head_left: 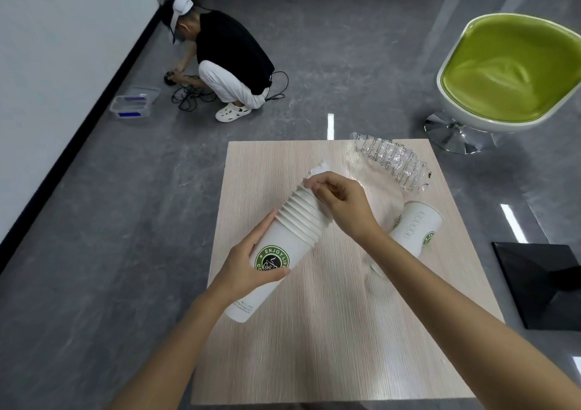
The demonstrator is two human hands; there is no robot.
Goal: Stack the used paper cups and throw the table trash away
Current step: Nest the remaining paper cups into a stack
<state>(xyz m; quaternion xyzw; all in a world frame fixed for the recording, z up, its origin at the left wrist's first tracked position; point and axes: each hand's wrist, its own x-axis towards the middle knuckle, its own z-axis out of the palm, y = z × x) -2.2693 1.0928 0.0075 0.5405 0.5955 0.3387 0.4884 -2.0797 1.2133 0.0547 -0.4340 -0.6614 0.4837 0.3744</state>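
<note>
A stack of several nested white paper cups [283, 240] with a green logo tilts above the light wooden table [314, 346], mouth pointing away. My left hand [248, 265] grips the lowest cup around its body. At the stack's top rim, my right hand [339, 202] pinches a crumpled white paper scrap [319, 171] at the mouth. Another paper cup [415, 230] lies on its side on the table's right part. A crushed clear plastic bottle [393, 161] lies at the far right corner.
A green and white swivel chair [509, 73] stands beyond the table to the right. A black object [540, 284] sits on the floor at right. A person [226, 61] crouches by cables and a clear plastic box [135, 106] near the left wall.
</note>
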